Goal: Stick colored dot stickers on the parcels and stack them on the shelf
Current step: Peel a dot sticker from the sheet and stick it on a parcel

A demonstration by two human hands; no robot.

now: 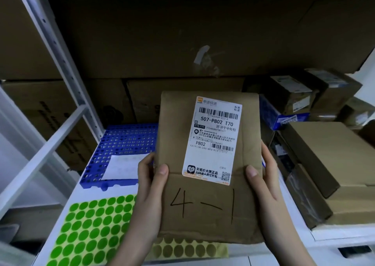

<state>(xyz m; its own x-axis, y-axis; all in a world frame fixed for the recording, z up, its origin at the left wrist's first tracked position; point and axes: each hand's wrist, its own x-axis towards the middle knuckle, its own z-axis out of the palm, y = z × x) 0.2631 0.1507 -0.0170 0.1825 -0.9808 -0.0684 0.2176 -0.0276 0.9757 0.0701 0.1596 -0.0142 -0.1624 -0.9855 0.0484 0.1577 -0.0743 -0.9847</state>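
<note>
Parcel (209, 164): flat brown paper packet, held up in front of shelf (60, 196), above sticker sheets. Creases seen in paper, so judged light, soft-walled, somewhat bendable; no crushing advised. White shipping label (213, 140) on upper face, "4-1" handwritten below it. Green dot sheet (91, 229) lying left of parcel, yellowish sheet (188, 249) under its near edge. Left hand (150, 188) grips left edge, right hand (263, 180) grips right edge, thumbs on top. Two-sided edge hold judged suitable.
</note>
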